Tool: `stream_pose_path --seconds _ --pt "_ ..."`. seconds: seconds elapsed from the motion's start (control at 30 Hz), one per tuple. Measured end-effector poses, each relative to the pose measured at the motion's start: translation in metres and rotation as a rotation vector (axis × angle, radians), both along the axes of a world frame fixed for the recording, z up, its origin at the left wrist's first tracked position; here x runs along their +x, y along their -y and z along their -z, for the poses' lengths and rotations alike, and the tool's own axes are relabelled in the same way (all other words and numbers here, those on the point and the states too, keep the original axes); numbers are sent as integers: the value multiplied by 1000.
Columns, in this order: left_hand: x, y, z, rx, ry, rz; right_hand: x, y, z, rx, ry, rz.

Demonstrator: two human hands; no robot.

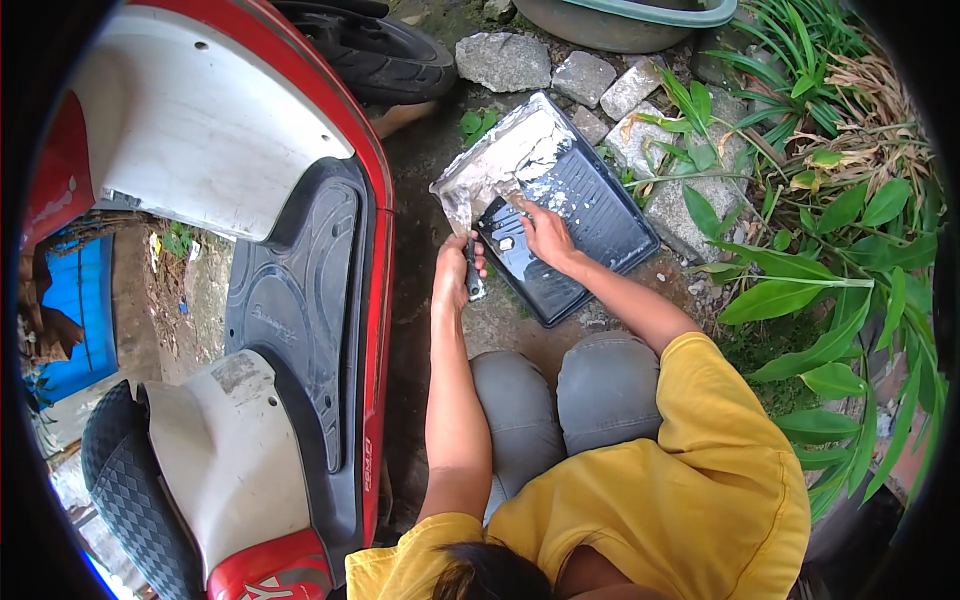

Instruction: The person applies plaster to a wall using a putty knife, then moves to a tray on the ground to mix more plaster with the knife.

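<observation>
A black paint tray [610, 225] lies on the ground just beyond my knees, tilted in the picture. Whitish dried paint [530, 140] coats its far part, and white flecks dot the ribbed slope. My left hand [456, 268] is closed round the dark handle of a scraper [472, 262] at the tray's left edge. The scraper's blade is smeared with pale paint and points away from me. Over the tray, my right hand [548, 235] has its fingers bent and pinched at the loose edge of the paint film. The fingertips are partly hidden.
A red and white scooter [375, 300] stands close on my left, its black tyre [400, 65] beyond. Rough stones [503, 62] and a large basin [620, 25] lie past the tray. Leafy plants [820, 270] crowd the right side.
</observation>
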State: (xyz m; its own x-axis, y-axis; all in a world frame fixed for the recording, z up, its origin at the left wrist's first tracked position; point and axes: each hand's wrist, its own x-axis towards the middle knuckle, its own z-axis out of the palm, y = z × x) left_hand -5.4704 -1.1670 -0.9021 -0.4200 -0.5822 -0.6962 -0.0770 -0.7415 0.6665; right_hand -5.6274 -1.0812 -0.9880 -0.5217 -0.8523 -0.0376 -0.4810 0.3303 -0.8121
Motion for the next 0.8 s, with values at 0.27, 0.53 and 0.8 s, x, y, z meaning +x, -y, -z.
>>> stream_pose_path --seconds 0.27,0.53,0.8 --pt "0 -3 11 -23 77 50 -2 -20 -19 -150 -72 -105" --pt "-28 -9 17 64 13 262 -31 -54 -58 -175 -157 -94" --pt "-85 -32 54 -76 99 473 -61 -101 -69 37 -116 33"
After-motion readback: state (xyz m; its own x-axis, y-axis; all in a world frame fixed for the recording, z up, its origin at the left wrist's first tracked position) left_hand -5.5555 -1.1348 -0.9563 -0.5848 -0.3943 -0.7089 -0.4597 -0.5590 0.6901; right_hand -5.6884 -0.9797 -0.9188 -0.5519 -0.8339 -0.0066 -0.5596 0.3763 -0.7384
